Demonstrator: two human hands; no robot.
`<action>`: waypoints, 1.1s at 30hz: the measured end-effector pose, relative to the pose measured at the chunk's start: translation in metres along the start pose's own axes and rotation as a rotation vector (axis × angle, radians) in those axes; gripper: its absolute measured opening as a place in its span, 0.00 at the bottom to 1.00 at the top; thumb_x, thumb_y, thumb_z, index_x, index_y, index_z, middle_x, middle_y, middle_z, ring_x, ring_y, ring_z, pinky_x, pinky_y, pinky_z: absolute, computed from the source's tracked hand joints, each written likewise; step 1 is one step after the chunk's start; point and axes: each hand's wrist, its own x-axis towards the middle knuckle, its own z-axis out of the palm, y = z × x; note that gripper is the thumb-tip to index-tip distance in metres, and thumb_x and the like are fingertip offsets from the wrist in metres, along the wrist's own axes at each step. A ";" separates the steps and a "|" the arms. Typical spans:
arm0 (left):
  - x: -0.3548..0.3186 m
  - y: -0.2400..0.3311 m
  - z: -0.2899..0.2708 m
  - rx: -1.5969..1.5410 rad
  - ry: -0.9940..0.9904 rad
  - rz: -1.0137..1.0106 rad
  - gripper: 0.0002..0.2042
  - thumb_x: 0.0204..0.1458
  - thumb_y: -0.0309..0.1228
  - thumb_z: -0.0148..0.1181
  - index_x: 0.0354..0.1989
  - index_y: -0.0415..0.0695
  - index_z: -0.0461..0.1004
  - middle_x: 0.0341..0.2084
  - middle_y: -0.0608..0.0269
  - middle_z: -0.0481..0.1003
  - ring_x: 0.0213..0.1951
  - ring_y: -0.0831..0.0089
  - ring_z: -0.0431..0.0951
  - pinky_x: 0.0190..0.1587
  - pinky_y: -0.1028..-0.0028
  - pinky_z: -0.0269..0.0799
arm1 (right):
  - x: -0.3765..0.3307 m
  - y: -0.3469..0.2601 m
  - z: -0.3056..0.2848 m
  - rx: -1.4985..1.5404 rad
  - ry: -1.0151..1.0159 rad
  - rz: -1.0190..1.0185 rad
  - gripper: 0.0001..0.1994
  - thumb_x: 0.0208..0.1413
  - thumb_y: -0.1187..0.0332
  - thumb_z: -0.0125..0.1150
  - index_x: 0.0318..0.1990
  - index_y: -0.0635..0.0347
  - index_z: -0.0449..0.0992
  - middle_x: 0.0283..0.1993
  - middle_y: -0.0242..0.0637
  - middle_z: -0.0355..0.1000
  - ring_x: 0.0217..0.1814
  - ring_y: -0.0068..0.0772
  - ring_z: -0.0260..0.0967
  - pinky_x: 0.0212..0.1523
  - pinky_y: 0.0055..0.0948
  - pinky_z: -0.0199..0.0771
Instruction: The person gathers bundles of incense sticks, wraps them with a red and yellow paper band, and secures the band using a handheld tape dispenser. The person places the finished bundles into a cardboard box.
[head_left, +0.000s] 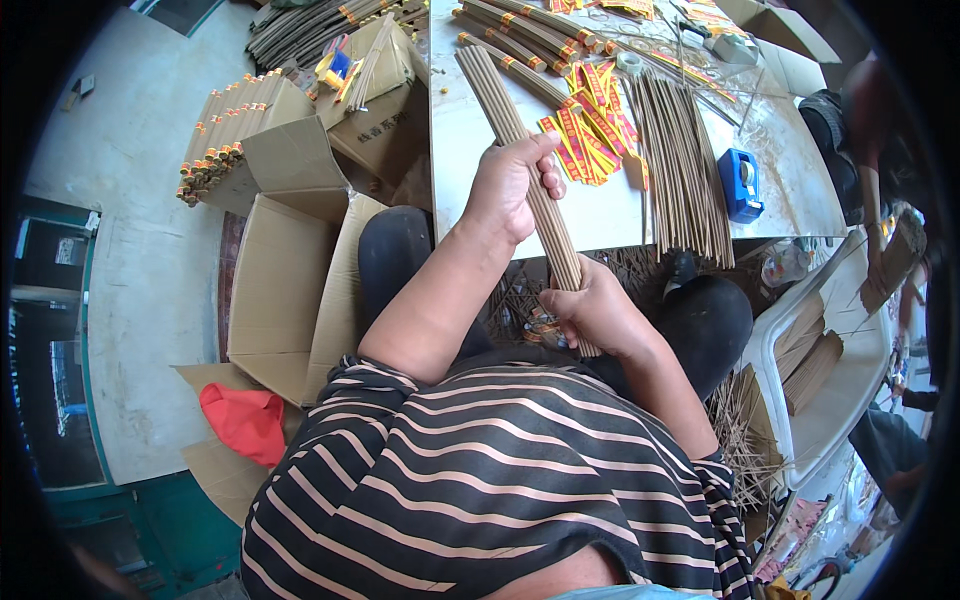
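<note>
A bundle of thin brown incense sticks (490, 85) slants across the table's near edge toward my lap. My left hand (508, 185) is wrapped round its middle. Lower down, my right hand (598, 308) grips the near part of the same bundle. Just beyond my left hand lies a pile of red and yellow paper labels (597, 120). To the right of the labels, loose incense sticks (685, 170) lie side by side, their ends jutting past the table edge. A blue tape dispenser (740, 188) stands beside them. Several banded incense bundles (525, 35) rest farther back.
The white table (455, 205) ends just above my knees. An open cardboard box (285, 280) stands at my left, with a red cloth (243, 422) near it. Banded bundles (225, 125) are stacked farther left. A white tub (830, 400) holding brown pieces stands at the right.
</note>
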 end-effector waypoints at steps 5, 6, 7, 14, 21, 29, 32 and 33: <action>-0.013 -0.002 -0.011 -0.291 -0.384 -0.152 0.09 0.52 0.30 0.54 0.22 0.46 0.64 0.14 0.70 0.64 0.15 0.80 0.63 0.20 0.79 0.62 | -0.001 -0.006 0.000 0.598 -0.376 0.140 0.08 0.45 0.79 0.56 0.25 0.60 0.62 0.13 0.31 0.60 0.09 0.21 0.57 0.09 0.21 0.61; -0.013 -0.001 -0.012 -0.289 -0.401 -0.134 0.09 0.52 0.30 0.53 0.21 0.47 0.64 0.13 0.71 0.63 0.14 0.81 0.63 0.19 0.79 0.61 | 0.001 -0.005 0.001 0.660 -0.425 0.137 0.08 0.45 0.79 0.56 0.25 0.61 0.62 0.13 0.31 0.60 0.09 0.21 0.57 0.09 0.21 0.61; -0.012 0.001 -0.013 -0.263 -0.346 -0.138 0.09 0.52 0.29 0.53 0.21 0.47 0.63 0.13 0.71 0.63 0.14 0.81 0.62 0.18 0.79 0.60 | 0.003 -0.007 0.003 0.598 -0.381 0.133 0.07 0.45 0.78 0.56 0.26 0.61 0.62 0.14 0.31 0.60 0.09 0.21 0.57 0.09 0.21 0.61; -0.013 0.013 -0.019 -0.080 0.056 -0.052 0.12 0.52 0.29 0.53 0.18 0.48 0.61 0.11 0.72 0.61 0.12 0.80 0.60 0.17 0.78 0.59 | 0.015 -0.015 0.021 0.205 -0.126 0.085 0.07 0.45 0.74 0.56 0.29 0.63 0.64 0.17 0.32 0.62 0.12 0.23 0.60 0.13 0.21 0.64; -0.010 0.021 -0.032 -0.019 0.105 0.014 0.09 0.51 0.31 0.56 0.22 0.46 0.65 0.12 0.71 0.62 0.14 0.79 0.63 0.19 0.77 0.61 | 0.033 -0.009 0.038 -0.177 0.083 -0.005 0.08 0.45 0.75 0.56 0.30 0.64 0.63 0.17 0.31 0.63 0.12 0.23 0.60 0.13 0.21 0.61; 0.005 0.038 -0.064 -0.209 -0.076 -0.127 0.12 0.51 0.31 0.55 0.18 0.49 0.61 0.10 0.72 0.62 0.13 0.80 0.63 0.18 0.78 0.61 | 0.049 -0.021 0.053 0.114 -0.048 0.142 0.08 0.45 0.76 0.57 0.29 0.62 0.63 0.16 0.30 0.61 0.10 0.21 0.58 0.10 0.19 0.61; 0.015 0.038 -0.076 -0.088 -0.053 -0.067 0.12 0.51 0.30 0.55 0.18 0.49 0.61 0.10 0.72 0.62 0.13 0.80 0.62 0.18 0.78 0.60 | 0.058 -0.022 0.058 0.023 0.011 0.131 0.07 0.46 0.75 0.57 0.29 0.62 0.63 0.17 0.30 0.62 0.11 0.21 0.59 0.12 0.19 0.62; 0.018 0.039 -0.079 -0.085 -0.068 -0.059 0.12 0.51 0.30 0.55 0.18 0.49 0.61 0.10 0.72 0.62 0.13 0.80 0.62 0.18 0.78 0.60 | 0.061 -0.023 0.059 0.002 0.026 0.126 0.07 0.46 0.75 0.57 0.29 0.61 0.64 0.17 0.29 0.62 0.11 0.21 0.59 0.12 0.19 0.62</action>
